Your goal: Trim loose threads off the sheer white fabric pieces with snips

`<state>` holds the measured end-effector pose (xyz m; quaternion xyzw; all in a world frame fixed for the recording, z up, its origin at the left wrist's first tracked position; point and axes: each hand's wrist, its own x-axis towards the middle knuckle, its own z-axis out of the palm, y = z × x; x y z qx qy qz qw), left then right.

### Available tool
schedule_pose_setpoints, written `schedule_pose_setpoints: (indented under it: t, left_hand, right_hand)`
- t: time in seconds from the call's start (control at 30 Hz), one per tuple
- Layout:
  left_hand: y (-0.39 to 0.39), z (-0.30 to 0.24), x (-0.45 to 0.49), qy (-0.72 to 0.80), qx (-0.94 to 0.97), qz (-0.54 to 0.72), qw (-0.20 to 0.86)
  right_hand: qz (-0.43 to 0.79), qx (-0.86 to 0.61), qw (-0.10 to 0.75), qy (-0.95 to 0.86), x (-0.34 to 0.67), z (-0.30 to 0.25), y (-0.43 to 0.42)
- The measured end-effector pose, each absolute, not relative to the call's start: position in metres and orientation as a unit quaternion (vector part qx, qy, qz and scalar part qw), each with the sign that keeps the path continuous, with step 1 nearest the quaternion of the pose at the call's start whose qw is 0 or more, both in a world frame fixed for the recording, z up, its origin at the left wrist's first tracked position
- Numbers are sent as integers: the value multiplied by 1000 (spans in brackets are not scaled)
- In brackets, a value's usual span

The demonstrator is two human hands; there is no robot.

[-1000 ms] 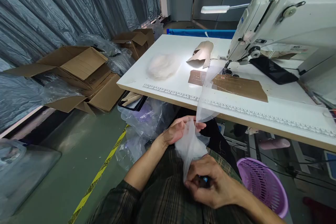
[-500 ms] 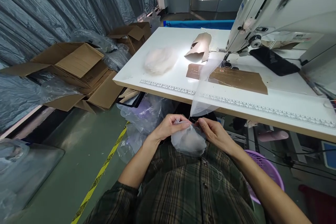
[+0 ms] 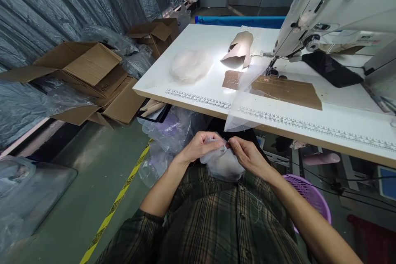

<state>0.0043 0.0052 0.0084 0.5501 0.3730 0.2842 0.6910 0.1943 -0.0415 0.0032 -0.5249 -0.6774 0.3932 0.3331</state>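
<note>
Close to my body, below the table edge, I hold a bunched piece of sheer white fabric. My left hand is closed on its upper left part, thumb pressed over the folds. Thumb and forefinger of my right hand pinch at the upper right edge of the same bundle; the exact bit between those fingertips is too small to make out. Just above my hands, a strip of sheer white fabric hangs over the table edge, running up to the sewing machine near its needle.
The white table carries a fluffy white pile, a curled beige piece, brown card and a black flat object. Cardboard boxes stand left. A purple basket is at lower right, plastic bags under the table.
The view has shifted slightly, so the sewing machine appears further right. My hands stay on the bundle, with my left fingers a little higher and the folds slightly rearranged.
</note>
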Motion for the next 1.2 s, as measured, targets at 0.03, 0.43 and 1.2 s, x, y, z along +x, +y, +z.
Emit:
schedule_pose_setpoints:
  t: [0.03,0.43,1.2]
  left_hand:
    - [5,8,5,373,545,285,695]
    - [1,5,13,399,487,317,709]
    - [-2,40,7,250,814,411,325]
  right_hand:
    - [395,-520,335,-680,193,3,-41]
    - [416,-534,364,-640,183,-15,-45]
    - [331,-518,504,-607,214,31,-76]
